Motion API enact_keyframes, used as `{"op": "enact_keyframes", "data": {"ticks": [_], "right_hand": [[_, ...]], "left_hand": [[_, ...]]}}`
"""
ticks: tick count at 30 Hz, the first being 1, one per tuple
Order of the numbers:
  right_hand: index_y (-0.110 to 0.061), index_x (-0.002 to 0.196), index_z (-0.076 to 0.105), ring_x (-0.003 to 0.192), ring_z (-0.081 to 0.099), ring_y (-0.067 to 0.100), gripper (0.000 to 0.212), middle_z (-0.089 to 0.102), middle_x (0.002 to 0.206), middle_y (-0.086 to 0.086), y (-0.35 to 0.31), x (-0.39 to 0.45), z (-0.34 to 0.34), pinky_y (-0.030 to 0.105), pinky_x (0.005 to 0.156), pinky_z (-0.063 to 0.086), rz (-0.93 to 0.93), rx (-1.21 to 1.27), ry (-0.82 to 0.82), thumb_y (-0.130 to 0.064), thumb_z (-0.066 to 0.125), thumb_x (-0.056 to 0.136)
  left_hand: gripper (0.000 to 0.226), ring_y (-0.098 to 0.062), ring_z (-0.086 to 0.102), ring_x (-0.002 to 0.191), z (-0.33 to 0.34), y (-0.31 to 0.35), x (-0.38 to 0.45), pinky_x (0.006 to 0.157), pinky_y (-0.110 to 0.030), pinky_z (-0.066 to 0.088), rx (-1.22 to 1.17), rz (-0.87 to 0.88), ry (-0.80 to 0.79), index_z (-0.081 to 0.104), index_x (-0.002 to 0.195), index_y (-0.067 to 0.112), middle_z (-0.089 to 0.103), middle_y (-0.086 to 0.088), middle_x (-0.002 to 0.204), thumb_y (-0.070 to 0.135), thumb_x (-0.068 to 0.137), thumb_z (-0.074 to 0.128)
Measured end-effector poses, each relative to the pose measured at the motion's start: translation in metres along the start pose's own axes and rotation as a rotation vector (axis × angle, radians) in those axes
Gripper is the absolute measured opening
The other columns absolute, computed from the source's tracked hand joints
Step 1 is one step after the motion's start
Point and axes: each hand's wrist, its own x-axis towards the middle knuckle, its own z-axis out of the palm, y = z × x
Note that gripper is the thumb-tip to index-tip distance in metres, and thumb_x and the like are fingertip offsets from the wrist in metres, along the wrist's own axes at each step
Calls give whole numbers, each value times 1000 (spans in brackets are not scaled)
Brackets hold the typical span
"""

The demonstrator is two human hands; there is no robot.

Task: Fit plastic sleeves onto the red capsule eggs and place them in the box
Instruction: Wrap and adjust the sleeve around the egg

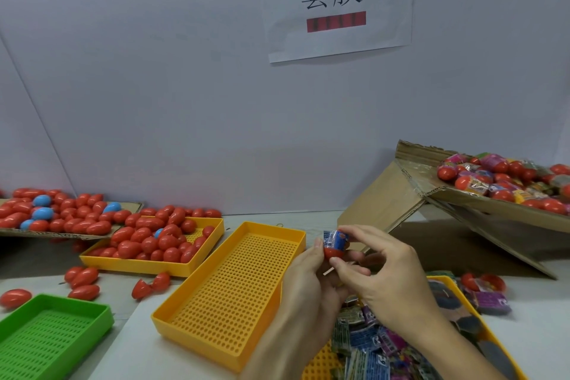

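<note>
- Above the middle of the bench (148, 336), both hands meet on one red capsule egg (332, 253), with the blue printed sleeve (335, 239) sitting over its upper part only and red showing below.
- Left hand (303, 284): its grip is closed round the egg from the side, thumb up by the sleeve's edge. Right hand (382, 281): fingertips pinching the sleeve's top and the egg's lower end.
- Danger one, by my reading: the sleeve looks slightly skewed, so a push on one side could crease the film or jam it halfway.
- Danger two: the shell is glossy and the pinch is light, so a firm tug might squirt the egg out onto the empty orange tray (237, 296) or off the bench.
- Danger three: split halves (151, 285) lie on the bench to the left, which suggests these capsules pop open; squeezing too hard could do the same here.
- Destination is the cardboard box (481, 197) up right, tilted and already heaped with wrapped eggs (505, 180); a careless toss may roll back out.
- Spare sleeves (373, 345) wait in the tray below the wrists.
</note>
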Motion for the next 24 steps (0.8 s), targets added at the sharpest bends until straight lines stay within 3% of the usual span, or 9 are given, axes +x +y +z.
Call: {"op": "enact_keyframes", "data": {"ticks": [3, 5, 8, 11, 15, 18, 21, 24], "right_hand": [[-32, 116, 70, 107, 63, 0, 38, 65, 111, -27, 2, 1, 0, 25, 88, 56, 28, 16, -9, -23, 80, 80], [-30, 115, 70, 104, 66, 6, 37, 66, 111, -22, 2, 1, -1, 29, 85, 59, 47, 32, -34, -22, 81, 80], [-37, 110, 70, 98, 66, 3, 38, 66, 111, -23, -1, 0, -1, 21, 80, 57, 12, 18, -81, -19, 81, 79], [-42, 109, 67, 96, 63, 0, 41, 63, 111, -29, -3, 0, -2, 18, 75, 54, 2, -53, -94, -23, 82, 77], [-35, 112, 70, 96, 64, 3, 39, 65, 108, -28, -2, 0, -2, 23, 77, 55, -5, -79, -98, -22, 82, 77], [-34, 114, 70, 100, 62, -2, 43, 61, 113, -35, -2, 0, -4, 16, 77, 52, -30, -97, -102, -20, 82, 76], [-51, 103, 64, 103, 59, -8, 48, 58, 111, -42, -4, 0, -6, 7, 81, 46, -58, -103, -103, -17, 81, 75], [-63, 91, 58, 102, 60, -6, 50, 61, 107, -41, -4, 1, -6, 7, 81, 47, -66, -96, -94, -20, 80, 74]], "left_hand": [[39, -33, 68, 69, 0, 0, 1, 62, -39, 58, 53, 9, -11, 63, 110, -7, 68, -27, 86, 25, 93, 52], [37, -32, 72, 76, -1, -1, 2, 61, -38, 58, 152, 30, -10, 66, 108, -2, 71, -23, 87, 30, 99, 51], [30, -27, 74, 81, -4, -3, 5, 63, -35, 56, 353, 95, 2, 69, 96, 7, 71, -14, 78, 30, 102, 51], [27, -21, 66, 71, -6, -4, 7, 67, -39, 51, 517, 146, 9, 66, 93, 8, 68, -7, 71, 31, 101, 53], [29, -18, 64, 62, -8, -2, 7, 64, -38, 55, 648, 195, -30, 65, 84, 12, 67, -5, 66, 33, 100, 54], [35, -17, 61, 51, -11, 0, 7, 57, -34, 56, 738, 189, -57, 61, 79, 12, 60, 1, 53, 37, 100, 51], [38, -21, 63, 51, -14, 2, 8, 53, -33, 55, 801, 176, -92, 61, 79, 12, 62, -5, 54, 37, 102, 46], [39, -21, 64, 53, -15, 3, 7, 51, -30, 54, 806, 173, -101, 61, 81, 10, 63, -9, 57, 38, 102, 45]]}}
